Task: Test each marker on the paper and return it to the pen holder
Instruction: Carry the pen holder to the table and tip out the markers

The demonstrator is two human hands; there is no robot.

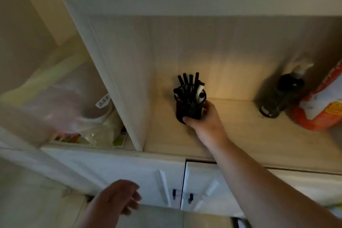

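Several dark markers (189,84) stand upright in a round black mesh pen holder (189,108) on the pale wooden shelf (240,135). The right hand (205,120) grips the holder, thumb across its base, fingers behind. The left hand (120,198) hangs low, loosely curled, holding nothing, well apart.

- I have a single view, from the wide-angle camera worn on the person's head; there is no second view for it to overlap with.
- It faces forward and down into an open shelf (231,135) compartment of a pale cabinet.
- It sits close: the right arm reaches from the lower right corner to the frame's centre, and the left hand (118,198) shows at the bottom edge.
- The wide lens bends the shelf edges, and the cabinet doors (129,176) lie below.
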